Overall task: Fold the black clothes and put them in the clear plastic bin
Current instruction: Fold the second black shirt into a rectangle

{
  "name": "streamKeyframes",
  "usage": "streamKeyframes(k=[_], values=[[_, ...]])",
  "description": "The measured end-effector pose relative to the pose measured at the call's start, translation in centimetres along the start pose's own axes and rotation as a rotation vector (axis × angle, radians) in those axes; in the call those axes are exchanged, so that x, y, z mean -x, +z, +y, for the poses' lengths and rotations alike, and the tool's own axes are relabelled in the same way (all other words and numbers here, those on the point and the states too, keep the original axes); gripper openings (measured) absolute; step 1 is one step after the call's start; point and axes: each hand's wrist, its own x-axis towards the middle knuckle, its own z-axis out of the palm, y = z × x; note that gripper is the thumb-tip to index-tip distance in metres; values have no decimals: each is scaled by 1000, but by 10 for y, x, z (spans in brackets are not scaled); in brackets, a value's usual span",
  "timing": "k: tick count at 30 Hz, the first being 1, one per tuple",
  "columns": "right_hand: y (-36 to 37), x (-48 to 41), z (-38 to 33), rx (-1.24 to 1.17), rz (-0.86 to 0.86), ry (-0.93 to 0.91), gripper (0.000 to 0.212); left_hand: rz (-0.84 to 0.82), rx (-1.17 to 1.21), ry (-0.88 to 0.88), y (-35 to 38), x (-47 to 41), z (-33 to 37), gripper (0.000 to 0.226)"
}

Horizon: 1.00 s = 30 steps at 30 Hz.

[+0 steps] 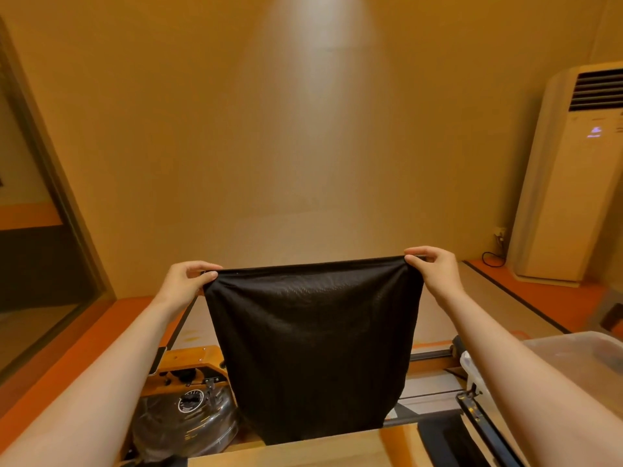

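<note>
black cloth point(312, 348) hangs pinched at its top corners by left hand point(183, 284) and right hand point(435, 267); uneven grip could skew the fold.

Both arms reach forward, holding a black garment point(310, 342) up in the air. The left hand point(187, 281) pinches its upper left corner and the right hand point(436, 267) its upper right corner, so the top edge runs taut between them. The cloth hangs down to the wooden table point(303, 451). A clear plastic bin point(573, 355) stands at the right, its contents too blurred to tell.
</note>
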Motion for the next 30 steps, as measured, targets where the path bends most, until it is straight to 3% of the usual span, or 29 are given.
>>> streamKeyframes(k=[15, 21, 30], values=[[-22, -6, -43, -104, 54, -124, 14, 106, -27, 90, -26, 1, 52, 17], [-45, 42, -14, -128, -45, -81, 17, 102, -22, 12, -16, 64, 35, 21], [-90, 156, 71, -76, -178, 129, 17, 123, -11, -191, 28, 201, -32, 20]])
